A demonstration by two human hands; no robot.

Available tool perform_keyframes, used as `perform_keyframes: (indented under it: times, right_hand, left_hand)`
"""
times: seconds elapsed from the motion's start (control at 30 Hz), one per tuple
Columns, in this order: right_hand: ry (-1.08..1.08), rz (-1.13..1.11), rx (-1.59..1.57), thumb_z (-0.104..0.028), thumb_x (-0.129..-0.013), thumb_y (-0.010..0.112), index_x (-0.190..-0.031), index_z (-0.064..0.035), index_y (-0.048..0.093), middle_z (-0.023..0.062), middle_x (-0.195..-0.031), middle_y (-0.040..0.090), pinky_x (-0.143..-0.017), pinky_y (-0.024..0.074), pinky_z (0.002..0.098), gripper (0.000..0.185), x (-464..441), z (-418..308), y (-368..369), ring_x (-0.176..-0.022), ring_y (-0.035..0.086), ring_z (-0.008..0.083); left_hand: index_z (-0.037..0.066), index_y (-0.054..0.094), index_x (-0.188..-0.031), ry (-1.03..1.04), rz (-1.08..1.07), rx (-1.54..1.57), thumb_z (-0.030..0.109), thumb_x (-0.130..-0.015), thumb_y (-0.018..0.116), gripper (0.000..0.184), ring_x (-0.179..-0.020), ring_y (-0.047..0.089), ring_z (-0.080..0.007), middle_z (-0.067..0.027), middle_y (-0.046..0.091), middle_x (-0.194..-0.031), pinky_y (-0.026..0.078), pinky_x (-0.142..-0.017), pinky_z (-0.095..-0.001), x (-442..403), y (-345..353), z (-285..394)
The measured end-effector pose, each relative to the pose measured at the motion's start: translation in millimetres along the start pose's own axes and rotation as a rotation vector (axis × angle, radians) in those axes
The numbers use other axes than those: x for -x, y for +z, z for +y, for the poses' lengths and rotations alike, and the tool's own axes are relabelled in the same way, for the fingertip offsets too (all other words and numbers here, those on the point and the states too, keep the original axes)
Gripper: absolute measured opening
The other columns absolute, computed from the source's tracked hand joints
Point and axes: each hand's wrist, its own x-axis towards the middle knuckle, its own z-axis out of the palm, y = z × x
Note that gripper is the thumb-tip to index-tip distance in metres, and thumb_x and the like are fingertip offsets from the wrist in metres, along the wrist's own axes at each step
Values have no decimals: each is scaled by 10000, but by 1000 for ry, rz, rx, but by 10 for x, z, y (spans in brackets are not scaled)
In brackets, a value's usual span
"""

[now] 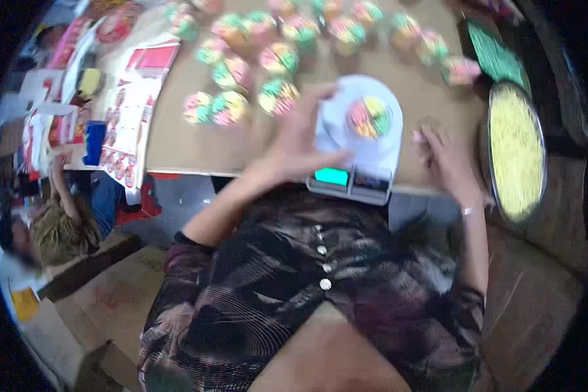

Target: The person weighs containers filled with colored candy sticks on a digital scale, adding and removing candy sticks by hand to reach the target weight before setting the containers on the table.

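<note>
A white kitchen scale [375, 157] stands at the table's front edge with its small display lit green. On its round plate sits a tub [368, 117] filled with pink, yellow, green and orange pieces. My left hand [300, 137] is at the scale's left side, thumb and fingers spread apart around that edge, holding nothing that I can see. To the right of the scale, my right hand [443, 157] hovers over the tabletop near the edge. Motion smears its fingers, and whether something small is between them I cannot make out.
Several filled tubs [279, 59] stand across the back and left of the table [196, 150]. An oval basin of pale yellow strips [517, 153] is at the right, with a green pile [496, 52] behind it. Printed sheets [125, 124] lie left; another person [65, 215] sits beyond.
</note>
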Motion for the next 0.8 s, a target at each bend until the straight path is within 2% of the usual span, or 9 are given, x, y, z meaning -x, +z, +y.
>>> perform_keyframes:
  times: [0.07, 0.17, 0.33, 0.43, 0.47, 0.53, 0.7, 0.73, 0.8]
  right_hand:
    - [1, 49, 170, -25, -793, 569, -1268, -59, 505, 119, -1135, 552, -803, 479, 363, 480, -53, -154, -55, -947, 550, 282]
    - [17, 45, 171, -112, -842, 572, -1006, -50, 571, 97, -899, 543, -678, 459, 373, 175, -73, -192, -37, -744, 548, 274]
    - [-25, 102, 313, -163, -843, 602, -823, -42, 537, 123, -814, 522, -580, 440, 397, 139, -93, -203, -36, -653, 532, 294]
    - [-15, 136, 177, -106, -803, 619, -786, -29, 546, 164, -812, 556, -581, 446, 441, 108, -122, -179, -15, -638, 550, 347]
    - [-12, 135, 173, -106, -803, 619, -786, -29, 546, 164, -812, 556, -581, 446, 441, 108, -118, -159, -16, -638, 550, 347]
    - [41, 51, 186, -98, -799, 616, -809, -23, 547, 181, -829, 563, -585, 447, 459, 102, -126, -137, -44, -641, 554, 363]
    - [101, -106, 174, -99, -877, 517, -973, 17, 528, 200, -869, 578, -624, 484, 464, 151, -132, 2, 37, -654, 586, 350]
    - [128, -146, 182, -99, -877, 515, -974, 23, 527, 200, -863, 580, -616, 486, 456, 156, -95, 97, 175, -661, 591, 346]
    - [54, -127, 152, -120, -887, 504, -975, 39, 525, 202, -850, 585, -632, 502, 439, 184, -75, 139, 160, -684, 602, 334]
  left_hand:
    - [6, 334, -1389, 234, 1, -190, 228, -625, 752, 899, -1203, 447, -382, -228, 426, -1339, 399, -992, -434, -174, 270, -15]
    - [1, 349, -1368, 248, -39, -160, 148, -691, 711, 781, -1144, 485, -345, -201, 481, -1259, 427, -951, -384, -290, 406, -98]
    - [19, 422, -1263, 25, 130, -178, 95, -650, 744, 697, -983, 558, -244, -146, 528, -1117, 491, -835, -316, -445, -263, 110]
    - [45, 435, -1246, -146, 552, -357, 75, -624, 774, 709, -912, 581, -223, -146, 550, -1080, 502, -817, -317, -542, -1023, 97]
    - [27, 451, -1219, -168, 621, -175, 79, -626, 782, 682, -886, 600, -225, -149, 583, -1041, 513, -797, -322, -583, -1301, 54]
    - [-13, 458, -1211, -338, 732, -373, 136, -619, 790, 695, -824, 618, -248, -165, 601, -998, 525, -735, -329, -612, -1866, -309]
    - [-35, 542, -1137, -456, 711, -862, 292, -565, 804, 709, -883, 606, -314, -196, 606, -1016, 498, -791, -379, -471, -2567, -1499]
    - [-38, 558, -1083, -543, 650, -728, 323, -561, 799, 679, -855, 600, -299, -189, 598, -972, 492, -777, -376, -401, -2616, -1639]
    - [-25, 509, -1068, -371, 661, -444, 291, -589, 787, 638, -800, 577, -274, -134, 559, -863, 493, -725, -367, -330, -2523, -1645]
